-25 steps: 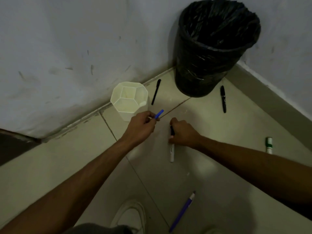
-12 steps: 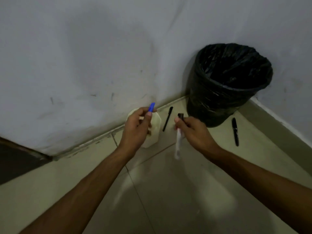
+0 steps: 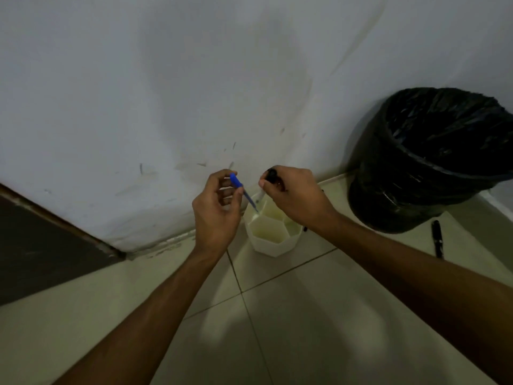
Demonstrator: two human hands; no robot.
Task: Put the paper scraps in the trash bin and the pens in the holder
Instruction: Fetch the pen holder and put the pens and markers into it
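A white hexagon-celled pen holder [image 3: 273,241] stands on the floor by the wall. My left hand [image 3: 216,209] grips a blue-capped pen [image 3: 243,191], its tip pointing down into the holder's back cell. My right hand [image 3: 294,194] is closed on a white pen with a black cap [image 3: 271,175], held just above the holder's right side; most of that pen is hidden by the fingers. A black-lined trash bin [image 3: 433,162] stands in the corner at the right. A black pen [image 3: 437,238] lies on the floor beside the bin.
The white wall [image 3: 194,93] rises directly behind the holder. A dark door panel [image 3: 41,245] sits at the left. Beige floor tiles [image 3: 305,315] fill the foreground. Part of another black pen [image 3: 305,229] shows behind my right wrist.
Both hands lifted their pens from the floor and brought them over the holder. The blue pen now tilts tip-down into it. My view has swung upward and left.
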